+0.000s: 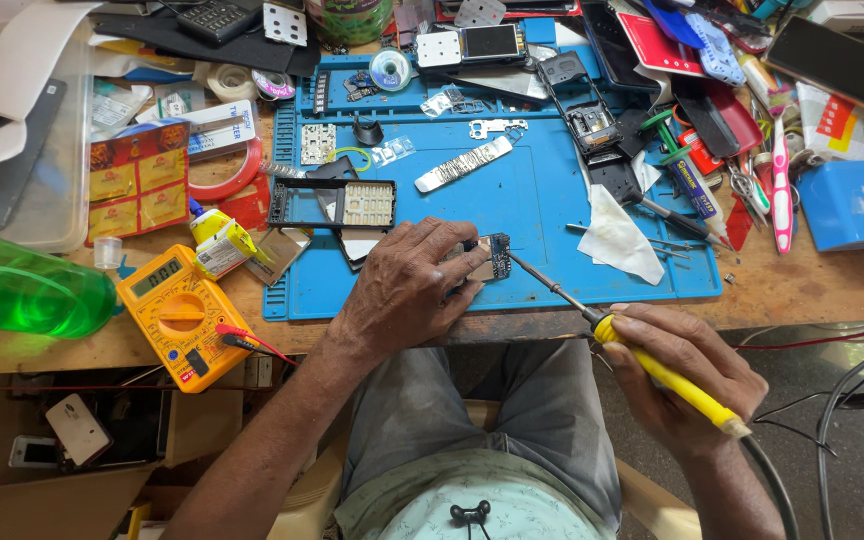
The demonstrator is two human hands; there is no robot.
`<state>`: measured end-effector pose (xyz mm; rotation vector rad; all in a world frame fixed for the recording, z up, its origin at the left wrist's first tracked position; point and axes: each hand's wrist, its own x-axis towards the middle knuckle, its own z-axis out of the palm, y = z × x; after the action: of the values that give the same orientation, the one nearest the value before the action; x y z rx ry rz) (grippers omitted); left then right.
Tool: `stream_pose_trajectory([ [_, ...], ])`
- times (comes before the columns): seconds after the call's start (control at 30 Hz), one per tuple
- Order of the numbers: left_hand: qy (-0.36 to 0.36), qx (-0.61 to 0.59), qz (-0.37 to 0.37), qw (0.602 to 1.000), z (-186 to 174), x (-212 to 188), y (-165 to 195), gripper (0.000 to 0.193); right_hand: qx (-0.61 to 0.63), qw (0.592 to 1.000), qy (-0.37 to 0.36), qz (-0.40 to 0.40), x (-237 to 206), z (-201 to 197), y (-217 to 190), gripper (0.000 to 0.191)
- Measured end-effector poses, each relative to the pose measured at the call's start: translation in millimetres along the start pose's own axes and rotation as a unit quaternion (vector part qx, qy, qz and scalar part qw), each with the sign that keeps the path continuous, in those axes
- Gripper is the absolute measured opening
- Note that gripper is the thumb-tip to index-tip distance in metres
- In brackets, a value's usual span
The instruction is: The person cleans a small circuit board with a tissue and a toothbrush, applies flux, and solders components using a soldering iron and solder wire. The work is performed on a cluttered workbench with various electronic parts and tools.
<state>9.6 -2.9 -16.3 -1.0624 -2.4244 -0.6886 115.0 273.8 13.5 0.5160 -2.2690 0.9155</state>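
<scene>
My left hand (407, 285) presses down on a small blue circuit board (493, 255) lying on the blue work mat (542, 200), fingers curled over most of it. My right hand (687, 375) grips a soldering iron with a yellow handle (667, 378). Its thin metal tip (514, 258) touches the right edge of the board. The iron's cable runs off past my right wrist.
A yellow multimeter (177, 315) with red and black leads lies left of the mat, a green bottle (22, 290) beyond it. A black phone frame (332, 203), white tissue (620, 238), tweezers, a pink toothbrush (781, 185) and phone parts crowd the bench. Cardboard boxes sit below left.
</scene>
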Motion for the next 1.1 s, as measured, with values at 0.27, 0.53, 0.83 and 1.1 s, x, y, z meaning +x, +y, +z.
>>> stream_pose_trajectory([
  [0.27,0.001,0.001,0.0,1.0,-0.6,0.6,0.2,0.031,-0.009,1.0,0.002,-0.001,0.1,0.1,-0.2,0.02],
  [0.53,-0.006,-0.004,-0.004,1.0,-1.0,1.5,0.5,0.031,0.0,1.0,0.0,0.001,-1.3,-1.1,0.7,0.019],
  [0.83,-0.007,-0.006,-0.009,1.0,0.0,1.7,0.6,0.03,-0.014,1.0,0.01,0.014,-8.6,-3.4,5.9,0.019],
  [1.1,-0.004,-0.005,-0.007,1.0,0.3,0.9,0.4,0.03,-0.01,1.0,0.002,0.01,-8.3,-3.5,5.3,0.02],
])
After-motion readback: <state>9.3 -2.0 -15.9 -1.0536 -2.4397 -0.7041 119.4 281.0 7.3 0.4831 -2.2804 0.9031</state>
